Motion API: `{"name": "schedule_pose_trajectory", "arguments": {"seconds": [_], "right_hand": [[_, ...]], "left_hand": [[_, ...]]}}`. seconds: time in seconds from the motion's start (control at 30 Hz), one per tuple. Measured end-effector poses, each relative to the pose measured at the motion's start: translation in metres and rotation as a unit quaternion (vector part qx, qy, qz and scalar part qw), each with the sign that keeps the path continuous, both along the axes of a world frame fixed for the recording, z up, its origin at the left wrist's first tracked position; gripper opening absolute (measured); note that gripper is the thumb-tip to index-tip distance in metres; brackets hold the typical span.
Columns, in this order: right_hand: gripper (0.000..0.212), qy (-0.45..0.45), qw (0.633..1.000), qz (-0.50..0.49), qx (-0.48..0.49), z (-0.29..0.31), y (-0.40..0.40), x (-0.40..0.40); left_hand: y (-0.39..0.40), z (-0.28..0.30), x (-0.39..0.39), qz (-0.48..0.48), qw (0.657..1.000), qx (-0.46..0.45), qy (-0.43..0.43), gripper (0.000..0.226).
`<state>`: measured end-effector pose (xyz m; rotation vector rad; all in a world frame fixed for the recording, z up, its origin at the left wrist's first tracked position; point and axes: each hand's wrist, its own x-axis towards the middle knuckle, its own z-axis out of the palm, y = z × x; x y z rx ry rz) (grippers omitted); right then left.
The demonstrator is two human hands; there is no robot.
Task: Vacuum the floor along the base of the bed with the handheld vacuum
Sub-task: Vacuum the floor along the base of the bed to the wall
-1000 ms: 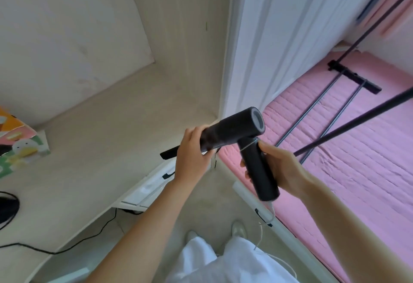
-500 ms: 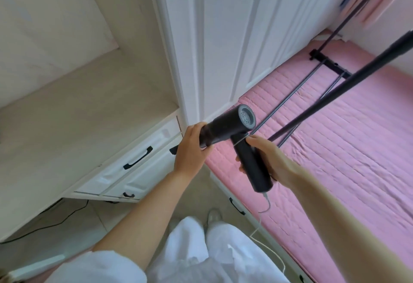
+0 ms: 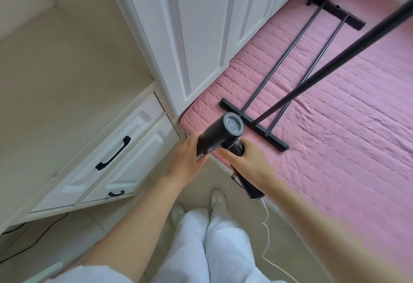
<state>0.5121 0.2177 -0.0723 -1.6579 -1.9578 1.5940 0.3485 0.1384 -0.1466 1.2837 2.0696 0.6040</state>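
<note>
I hold a black handheld vacuum, shaped like a pistol, in both hands above the corner of the bed. My right hand grips its handle, whose lower end pokes out below my palm. My left hand is wrapped around the front of the barrel; the nozzle is hidden behind it. The grey round rear vent faces me. The bed has a pink quilted cover and fills the right side. Beige floor runs along its base between my feet and the bed.
A white cord hangs from the handle's end down to the floor. A black metal rack lies on the bed, and a black pole crosses above it. White drawers with black handles stand left, a white wardrobe behind.
My view has tilted down and turned right, from the desk to the drawers and bed corner. The vacuum has tipped lower, with both hands still on it.
</note>
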Motion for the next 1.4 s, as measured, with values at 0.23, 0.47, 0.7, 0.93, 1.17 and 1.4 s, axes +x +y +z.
{"name": "schedule_pose_trajectory", "arguments": {"seconds": [0.23,0.47,0.7,0.93,1.17,1.4], "right_hand": [[0.047,-0.054,0.997,0.01,0.055,-0.162,0.004,-0.02],[0.037,-0.056,0.994,0.051,0.075,-0.303,0.006,-0.034],[0.037,-0.022,0.992,0.075,0.1,-0.413,0.003,-0.045],[0.049,0.014,0.99,0.125,0.07,-0.501,0.005,-0.064],[0.062,0.101,0.986,0.078,-0.107,-0.527,0.005,-0.063],[0.043,0.125,0.983,0.085,-0.103,-0.514,-0.009,-0.046]], "left_hand": [[0.012,-0.142,-0.059,-0.132,0.986,-0.077,0.067,0.08],[0.031,-0.274,-0.097,-0.124,0.978,0.047,0.158,0.061],[0.062,-0.373,-0.114,-0.206,0.909,0.244,0.268,0.048],[0.083,-0.42,-0.128,-0.224,0.841,0.362,0.335,0.047],[0.084,-0.418,-0.13,-0.218,0.84,0.355,0.348,0.048],[0.073,-0.409,-0.114,-0.192,0.876,0.297,0.327,0.051]]}}
